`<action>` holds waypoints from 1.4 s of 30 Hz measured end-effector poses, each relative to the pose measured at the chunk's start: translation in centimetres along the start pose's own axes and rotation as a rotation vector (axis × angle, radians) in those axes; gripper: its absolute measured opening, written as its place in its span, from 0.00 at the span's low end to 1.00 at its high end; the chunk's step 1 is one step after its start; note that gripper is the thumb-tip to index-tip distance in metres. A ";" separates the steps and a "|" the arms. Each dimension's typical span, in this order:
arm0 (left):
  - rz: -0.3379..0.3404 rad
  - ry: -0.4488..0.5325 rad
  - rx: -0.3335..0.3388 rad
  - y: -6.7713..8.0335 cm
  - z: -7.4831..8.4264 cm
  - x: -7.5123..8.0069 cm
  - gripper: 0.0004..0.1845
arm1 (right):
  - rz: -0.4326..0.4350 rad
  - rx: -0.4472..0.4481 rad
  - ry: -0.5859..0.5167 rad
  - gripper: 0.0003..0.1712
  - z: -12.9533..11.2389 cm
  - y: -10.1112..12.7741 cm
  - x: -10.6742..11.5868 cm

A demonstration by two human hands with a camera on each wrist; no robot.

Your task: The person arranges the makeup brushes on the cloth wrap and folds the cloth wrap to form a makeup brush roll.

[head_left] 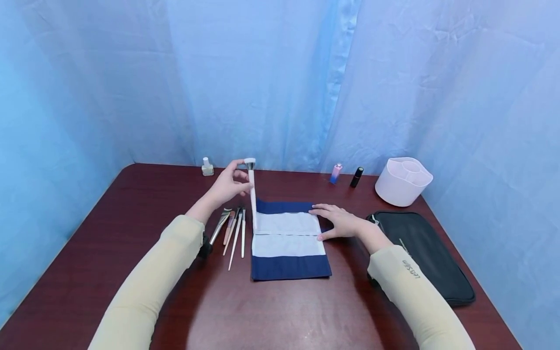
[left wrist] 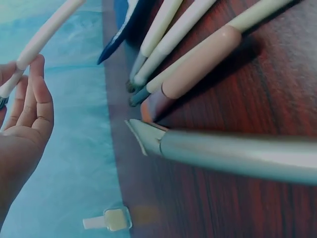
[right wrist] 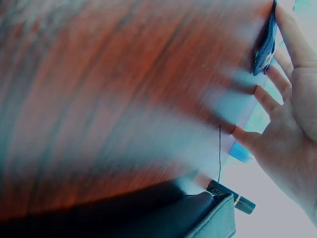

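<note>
Holding a white-handled brush upright in left hand, bristle head up, handle tip down at the left rear corner of the blue-and-white brush roll. Left fingers pinched on the handle near the ferrule; left wrist view confirms handle crossing the fingertips. Right hand flat on the right edge of the roll, fingers straight and slightly spread, pressing cloth to the desk; holding nothing.

Roll lying open at desk centre, white pocket band facing up. Four more brushes lying side by side on the desk just left of the roll, apart from it.

Step in hand, judged: loading the first brush into the leftmost pocket, or drawing it out; cannot tell which from this moment alone. Tip appears at the pocket band's edge; whether already inside, not visible.

Next move, judged: calls for keeping the handle in line with the pocket mouth while the right hand keeps cloth taut. Risk: cloth bunching under the tip.

Also present: black pouch right of roll, white organiser cup, small bottle at rear left, pink bottle, dark tube.
</note>
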State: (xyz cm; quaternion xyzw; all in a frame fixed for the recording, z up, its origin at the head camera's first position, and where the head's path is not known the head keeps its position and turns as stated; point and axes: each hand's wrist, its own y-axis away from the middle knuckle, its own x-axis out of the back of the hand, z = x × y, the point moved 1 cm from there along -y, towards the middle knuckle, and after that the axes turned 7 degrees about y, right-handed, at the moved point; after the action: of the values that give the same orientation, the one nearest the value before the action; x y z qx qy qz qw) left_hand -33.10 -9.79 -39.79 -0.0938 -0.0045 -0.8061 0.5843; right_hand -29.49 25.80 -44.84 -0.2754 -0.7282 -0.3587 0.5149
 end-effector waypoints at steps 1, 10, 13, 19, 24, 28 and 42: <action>0.001 0.012 0.009 -0.3 -0.1 -0.1 0.38 | 0.001 0.000 0.001 0.50 0.0 0.0 0.0; -0.044 0.032 0.022 -2.1 -2.9 -1.1 0.38 | 0.005 0.005 -0.007 0.50 -0.2 0.2 -0.1; -0.094 0.014 0.050 -1.8 -3.4 -1.4 0.36 | 0.008 0.003 -0.003 0.50 -0.1 0.2 -0.2; -0.201 -0.022 0.078 -0.8 -3.7 -1.9 0.33 | 0.012 0.007 -0.004 0.50 -0.1 0.2 -0.2; -0.258 -0.120 0.036 -0.3 -3.7 -2.2 0.30 | 0.012 0.001 -0.003 0.50 -0.2 0.3 0.0; -0.289 -0.201 0.051 0.0 -3.9 -2.3 0.28 | 0.009 0.003 0.003 0.50 -0.2 0.3 -0.1; -0.452 -0.364 0.064 0.4 -4.6 -2.5 0.27 | 0.030 0.013 0.009 0.50 0.3 0.3 -0.4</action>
State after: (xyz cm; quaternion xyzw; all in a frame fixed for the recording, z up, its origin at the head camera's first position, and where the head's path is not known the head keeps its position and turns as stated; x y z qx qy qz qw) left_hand -32.61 -8.08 -44.73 -0.2153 -0.1555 -0.8851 0.3821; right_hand -29.31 26.20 -45.23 -0.2814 -0.7241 -0.3473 0.5253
